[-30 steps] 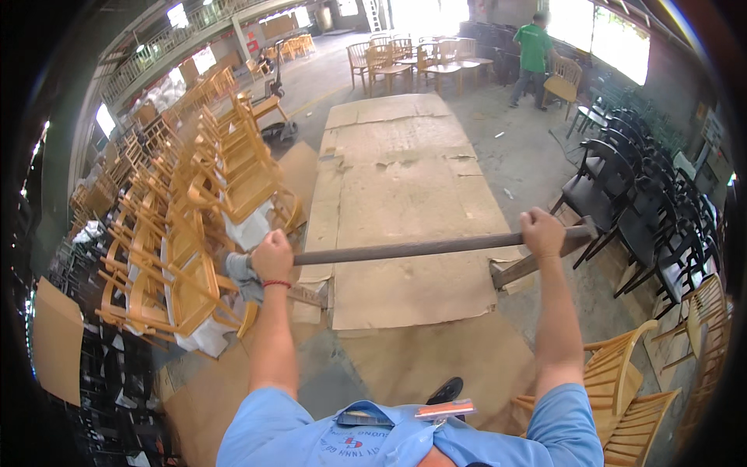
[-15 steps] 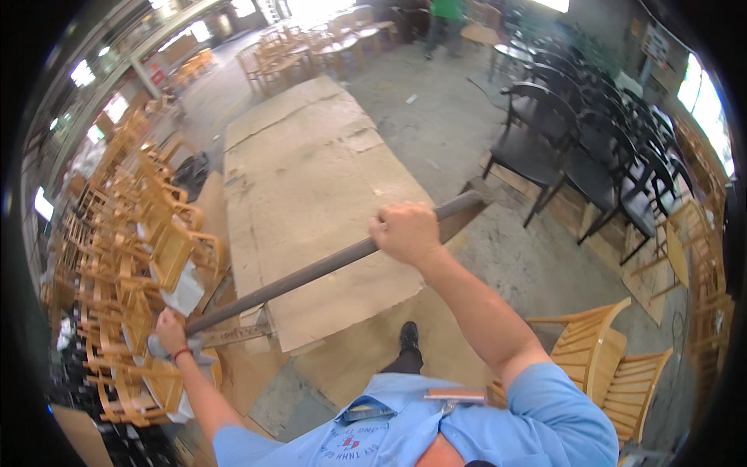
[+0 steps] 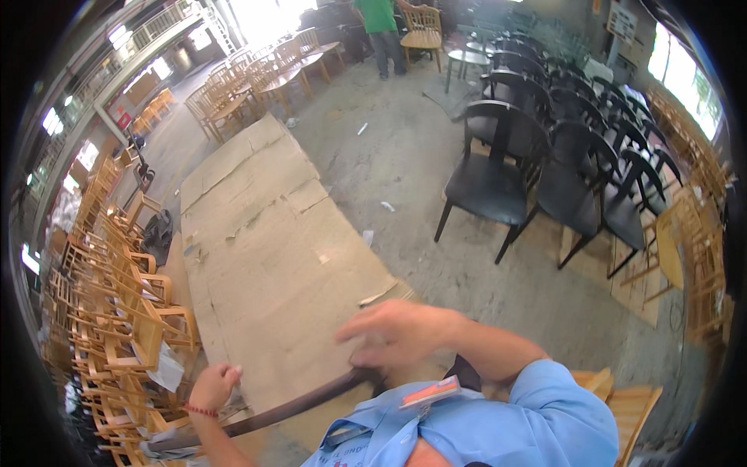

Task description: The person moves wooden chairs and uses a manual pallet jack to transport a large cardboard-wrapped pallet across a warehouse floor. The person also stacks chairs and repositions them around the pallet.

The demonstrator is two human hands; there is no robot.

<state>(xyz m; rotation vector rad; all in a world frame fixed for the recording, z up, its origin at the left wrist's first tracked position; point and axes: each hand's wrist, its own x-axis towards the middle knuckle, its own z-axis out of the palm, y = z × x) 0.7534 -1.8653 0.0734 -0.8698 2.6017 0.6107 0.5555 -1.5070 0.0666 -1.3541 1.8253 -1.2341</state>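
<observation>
A long dark bar (image 3: 299,406) lies low in front of me, close to my shirt. It looks curved through the lens, and its left end has a greyish wrapping. My left hand (image 3: 215,387) is above the bar, off it, with the fingers curled in and nothing visible in them. My left forearm crosses over the bar's left part. My right hand (image 3: 401,333) hovers above the bar's right end, its fingers apart and slightly blurred. A long cardboard sheet (image 3: 257,257), creased and torn in places, covers the floor beyond both hands.
Stacked light wooden chairs (image 3: 144,335) crowd the left side. Rows of black chairs (image 3: 486,187) stand at the right. More wooden chairs (image 3: 268,78) are at the back, near a person in green (image 3: 379,27). A wooden chair (image 3: 634,405) is close at my right.
Both hands have let go of the bar, which is now lower and nearer my body. My right hand has moved down toward me. The view has shifted, showing more of the far floor.
</observation>
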